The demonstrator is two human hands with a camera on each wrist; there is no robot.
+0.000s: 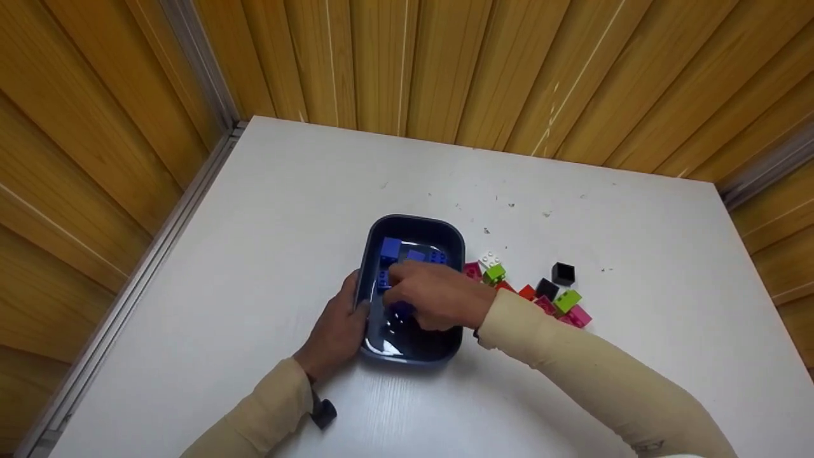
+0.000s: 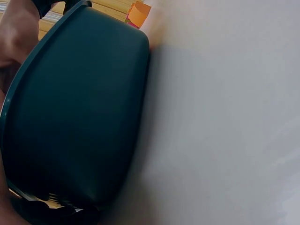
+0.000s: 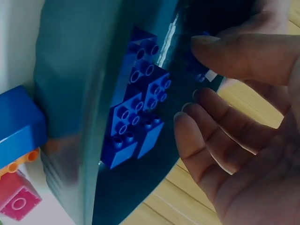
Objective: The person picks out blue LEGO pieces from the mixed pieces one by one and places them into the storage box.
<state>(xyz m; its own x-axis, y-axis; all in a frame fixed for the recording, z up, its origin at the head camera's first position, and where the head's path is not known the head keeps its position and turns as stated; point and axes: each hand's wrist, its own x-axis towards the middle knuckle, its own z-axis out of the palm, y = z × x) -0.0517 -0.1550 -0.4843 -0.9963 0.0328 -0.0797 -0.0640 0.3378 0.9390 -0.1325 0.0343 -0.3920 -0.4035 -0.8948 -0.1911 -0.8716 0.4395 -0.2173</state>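
Observation:
In the head view, my left hand grips the left side of a dark blue plastic tray, its thumb at the rim. My right hand reaches down into the tray from the right. The right wrist view shows its thumb overlapping a blue toy brick, while the fingers are bent loosely and stand apart from that brick. Several other blue bricks with round studs lie together on the tray's floor. From the left wrist view, the tray's outer wall stands on the table.
Right of the tray, loose bricks lie on the white table: white, green, black and pink among them. A blue brick is outside the tray. Wood-patterned panels surround the table.

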